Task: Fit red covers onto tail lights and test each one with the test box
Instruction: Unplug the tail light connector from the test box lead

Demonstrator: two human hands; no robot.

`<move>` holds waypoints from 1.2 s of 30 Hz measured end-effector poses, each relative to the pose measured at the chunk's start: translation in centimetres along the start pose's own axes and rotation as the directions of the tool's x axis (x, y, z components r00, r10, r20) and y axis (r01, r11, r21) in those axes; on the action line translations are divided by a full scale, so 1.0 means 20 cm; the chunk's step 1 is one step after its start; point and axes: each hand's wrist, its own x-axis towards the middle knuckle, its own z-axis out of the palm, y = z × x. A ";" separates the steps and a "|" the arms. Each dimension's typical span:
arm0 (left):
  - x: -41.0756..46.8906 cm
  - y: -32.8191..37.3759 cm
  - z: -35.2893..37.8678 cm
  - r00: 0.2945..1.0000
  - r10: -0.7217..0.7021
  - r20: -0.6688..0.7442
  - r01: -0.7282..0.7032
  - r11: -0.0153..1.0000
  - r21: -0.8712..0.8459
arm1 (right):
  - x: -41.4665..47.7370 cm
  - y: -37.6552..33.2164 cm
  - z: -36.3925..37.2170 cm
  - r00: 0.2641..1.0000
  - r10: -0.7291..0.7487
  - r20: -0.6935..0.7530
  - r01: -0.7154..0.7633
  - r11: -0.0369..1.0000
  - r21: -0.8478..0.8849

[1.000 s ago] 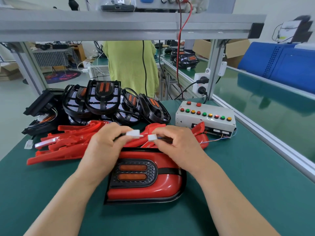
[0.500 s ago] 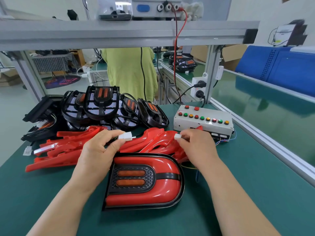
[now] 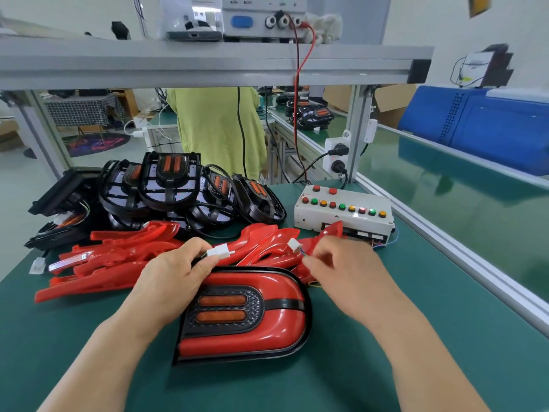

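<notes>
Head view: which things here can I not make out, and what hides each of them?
All in the head view:
- Right hand: motion blur; whether its fingers pinch the wires of the small connector is unclear.
- Tail light cable: hidden under the left hand, which holds a white plug.
- Test box sockets: partly covered by a red cover.
- Power supply: cut off by the top edge.

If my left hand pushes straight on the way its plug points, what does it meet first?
Probably the small white connector that the right hand holds; the left hand aims its white plastic plug that way, though depth is unclear.
</notes>
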 end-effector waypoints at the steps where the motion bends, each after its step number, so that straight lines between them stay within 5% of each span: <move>1: 0.00 0.00 0.00 1.000 -0.003 0.009 0.003 1.000 0.018 | -0.02 0.00 0.00 0.992 0.033 0.122 -0.028 0.999 -0.040; 5: -0.01 0.02 -0.02 0.997 -0.036 0.062 0.033 0.998 0.044 | -0.07 0.00 0.00 0.882 0.131 0.454 -0.140 0.990 -0.014; 10: -0.02 0.03 -0.02 0.994 -0.036 0.104 0.037 0.999 -0.008 | -0.07 -0.02 -0.01 0.829 0.149 0.539 -0.250 0.961 0.120; 17: -0.01 0.00 -0.05 0.998 -0.043 -0.051 0.027 0.960 -0.278 | -0.04 -0.03 -0.03 0.906 0.086 0.415 -0.280 0.857 0.432; 23: 0.03 -0.03 -0.06 0.874 -0.273 -0.403 0.044 0.869 -0.492 | 0.08 -0.09 -0.02 0.966 0.105 0.235 -0.257 0.429 0.866; 27: 0.05 -0.04 -0.05 0.751 -0.466 -0.468 0.047 0.745 -0.665 | 0.10 -0.18 0.11 0.968 -0.043 0.248 -0.212 0.395 0.894; 32: 0.05 -0.03 -0.03 0.696 -0.591 -0.407 -0.007 0.562 -0.827 | 0.07 -0.35 0.31 0.848 -0.331 0.414 -0.238 0.459 0.856; 36: 0.04 0.01 0.02 0.699 -0.576 -0.424 0.000 0.593 -0.805 | 0.08 -0.43 0.40 0.847 -0.377 0.375 -0.320 0.200 0.926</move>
